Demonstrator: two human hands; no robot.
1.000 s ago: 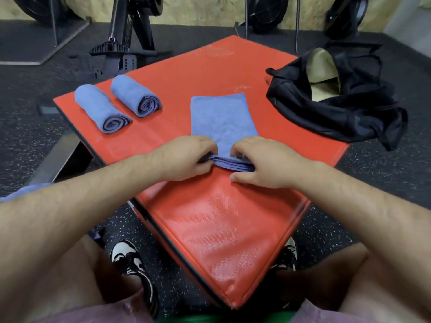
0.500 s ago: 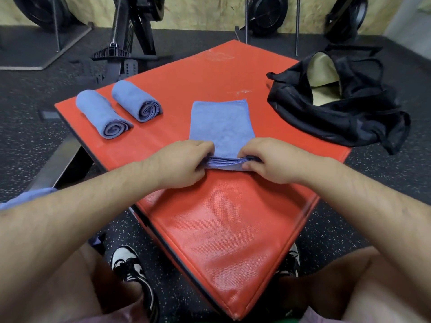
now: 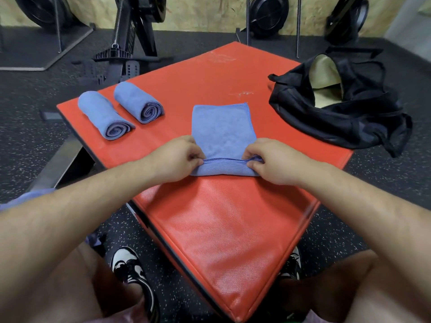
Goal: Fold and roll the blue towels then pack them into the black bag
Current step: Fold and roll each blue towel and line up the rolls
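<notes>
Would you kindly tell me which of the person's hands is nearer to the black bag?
Right. The right hand grips the blue towel at its right end, with the black bag beyond to the right; the left hand grips the left end, farther away.

Head view, downward, near hands (image 3: 224, 159)

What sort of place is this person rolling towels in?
Most likely a gym: black flywheel exercise machines stand along the back wall, the floor is speckled black rubber, and the work surface is a red padded box.
</notes>
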